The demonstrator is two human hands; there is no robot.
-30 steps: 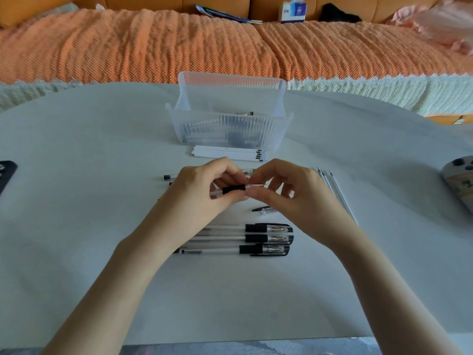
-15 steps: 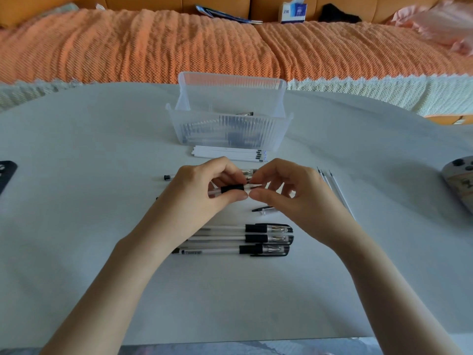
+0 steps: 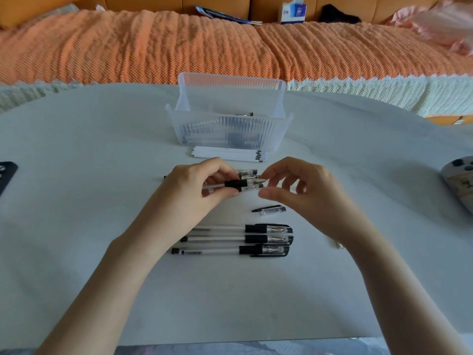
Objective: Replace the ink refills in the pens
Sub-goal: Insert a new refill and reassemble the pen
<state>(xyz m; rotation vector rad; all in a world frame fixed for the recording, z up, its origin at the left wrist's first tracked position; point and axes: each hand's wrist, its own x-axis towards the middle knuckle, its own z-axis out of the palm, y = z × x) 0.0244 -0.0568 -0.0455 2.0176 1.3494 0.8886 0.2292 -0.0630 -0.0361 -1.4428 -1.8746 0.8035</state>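
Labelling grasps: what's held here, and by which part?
Left hand holds a pen by its black grip. Right hand is at the tip; a pinch cannot be told.

left hand (image 3: 190, 193): fingers (image 3: 217, 170) grip pen (image 3: 234, 184) | right hand (image 3: 304, 193): fingers loosely curled

worktop (image 3: 102, 252) pale grey-white. sofa cover (image 3: 128, 47) orange in a ribbed weave, with a cream edge (image 3: 358, 90). bin (image 3: 230, 139) clear, front ribbed. refills (image 3: 225, 153) white, black tips. pen (image 3: 236, 185) clear, black grip. capped pens (image 3: 230, 239) clear, black grips and caps. box (image 3: 293, 12) white and blue.
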